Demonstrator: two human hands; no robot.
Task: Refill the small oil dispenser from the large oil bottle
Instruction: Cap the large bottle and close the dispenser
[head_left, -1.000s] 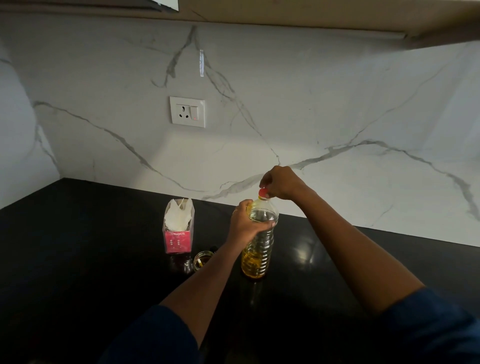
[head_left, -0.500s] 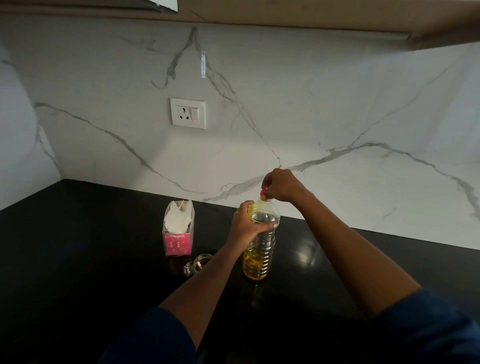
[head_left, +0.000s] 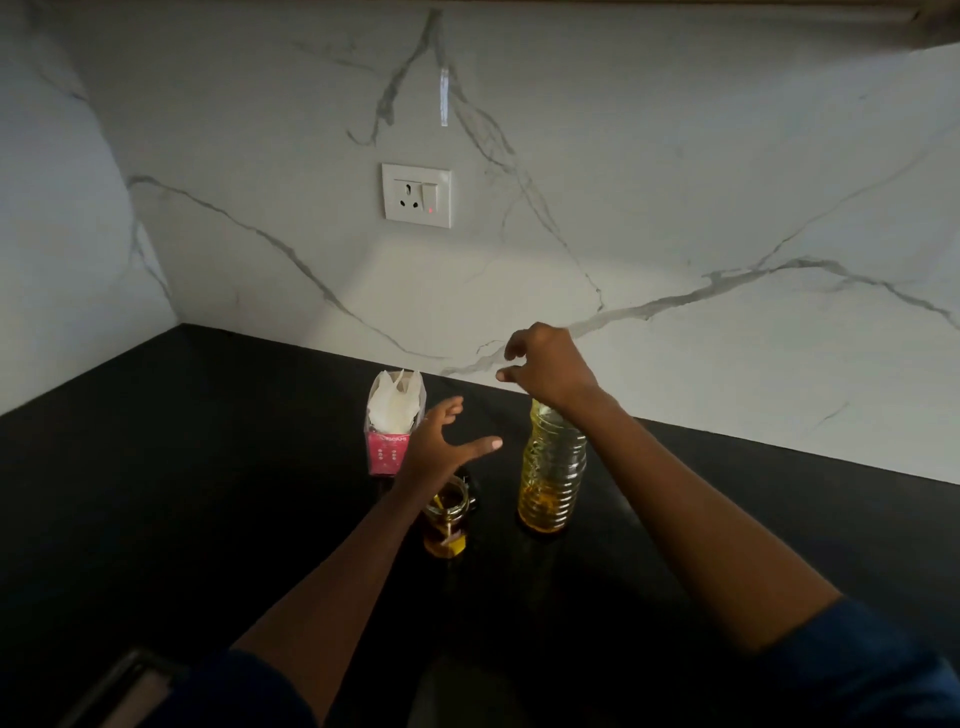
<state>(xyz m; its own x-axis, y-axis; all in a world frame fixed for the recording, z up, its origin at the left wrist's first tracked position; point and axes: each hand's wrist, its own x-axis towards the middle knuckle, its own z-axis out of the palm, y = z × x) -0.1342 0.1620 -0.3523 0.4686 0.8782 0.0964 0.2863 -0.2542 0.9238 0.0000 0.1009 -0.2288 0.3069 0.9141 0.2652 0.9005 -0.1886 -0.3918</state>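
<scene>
The large oil bottle (head_left: 551, 467) is seen upright on the black counter (head_left: 208, 467), just beside the small oil dispenser (head_left: 445, 519). The left hand (head_left: 441, 447) is held spread and empty. The right hand (head_left: 550, 369) is curled above the bottle's top, and whether anything is pinched cannot be told. Thin ribbed plastic, probably squashy and slick: best gripped mid-body.

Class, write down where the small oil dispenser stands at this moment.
In the head view the small oil dispenser stands on the black counter, left of the large oil bottle and nearer the camera than the pink box.
</scene>
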